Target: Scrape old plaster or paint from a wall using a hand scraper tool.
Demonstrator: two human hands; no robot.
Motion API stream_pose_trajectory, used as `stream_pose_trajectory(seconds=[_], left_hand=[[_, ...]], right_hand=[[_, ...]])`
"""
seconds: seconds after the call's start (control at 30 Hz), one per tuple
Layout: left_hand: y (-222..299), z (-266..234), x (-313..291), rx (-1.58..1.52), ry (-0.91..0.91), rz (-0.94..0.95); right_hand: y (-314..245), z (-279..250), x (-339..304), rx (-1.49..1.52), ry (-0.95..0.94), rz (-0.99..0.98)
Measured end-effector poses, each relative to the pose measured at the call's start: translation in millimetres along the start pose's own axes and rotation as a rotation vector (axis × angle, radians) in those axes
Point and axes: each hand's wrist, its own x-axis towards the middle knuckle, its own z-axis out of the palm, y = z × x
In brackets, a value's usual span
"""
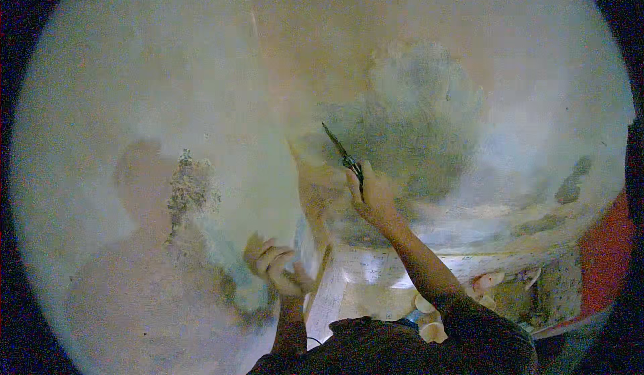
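Observation:
My right hand [376, 197] grips a dark, slim, pointed tool [344, 152], its tip directed up and to the left. Behind it spreads a large painted surface [416, 127] with a grey-green, tree-like patch. Whether the tip touches the paint, I cannot tell. Lower and to the left, my left hand [278, 268] is closed with its fingers curled, near a vertical edge where two painted faces meet. Something pale shows at its palm, but I cannot make out what it is.
Pale cups [433, 333] and a white dish [488, 280] stand by my right arm at the lower right. Sheets with small printed marks [369, 264] line the bottom. A red surface [607, 257] is at the right rim. A shadow [144, 187] falls on the left face.

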Motion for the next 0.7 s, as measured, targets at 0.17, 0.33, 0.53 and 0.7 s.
stream_pose_trajectory(seconds=[0.17, 0.33, 0.53, 0.7], left_hand=[[-22, -37, 3, 0.089, 0.200, 0.125], [-33, -31, -20, 0.274, 0.142, 0.062], [-77, -43, -88, 0.344, 0.120, 0.065], [-53, -31, -46, 0.327, 0.245, 0.173]], right_hand=[[11, 42, 8, 0.049, -0.063, -0.068], [8, 33, 4, 0.218, -0.007, 0.089], [-5, 26, 8, 0.019, -0.104, 0.037], [8, 30, 10, 0.009, -0.044, 0.001]])
